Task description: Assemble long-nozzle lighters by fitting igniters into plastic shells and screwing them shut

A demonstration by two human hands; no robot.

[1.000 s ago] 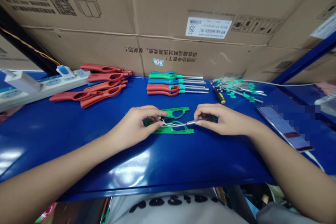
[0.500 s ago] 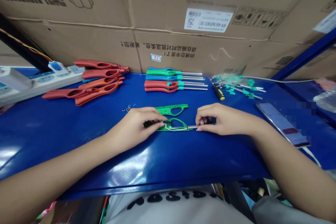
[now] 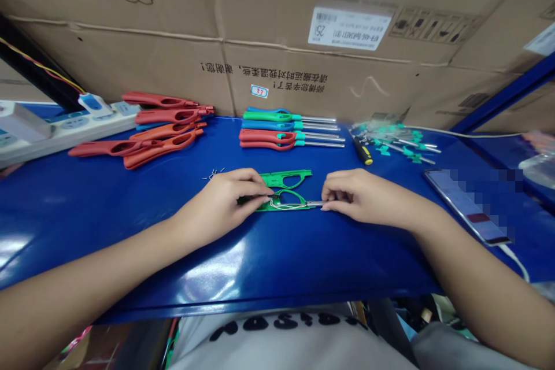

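Observation:
A green lighter handle half (image 3: 303,197) lies open side up in front of me. My left hand (image 3: 223,199) is closed in a pinch over its left end, with a small black part (image 3: 274,196) at the fingertips. White wires (image 3: 284,207) run along the shell to a metal lighter tube (image 3: 314,204) at its right end. My right hand (image 3: 362,193) grips that tube between thumb and fingers. Just behind lies the matching green half (image 3: 274,179), its left end partly hidden by my left hand. Small screws (image 3: 213,174) are scattered beside my left hand.
Red and orange lighter handles (image 3: 173,141) lie at the back left by a power strip (image 3: 82,127). Assembled lighters (image 3: 269,139) stand in a row at back centre. A screwdriver (image 3: 363,151), loose metal tubes with teal pieces (image 3: 407,144) and a phone (image 3: 466,208) lie rightward.
The metal tube and wires sit slightly lower into the green half, closer to its right end. Both hands keep their pinch, with only small shifts.

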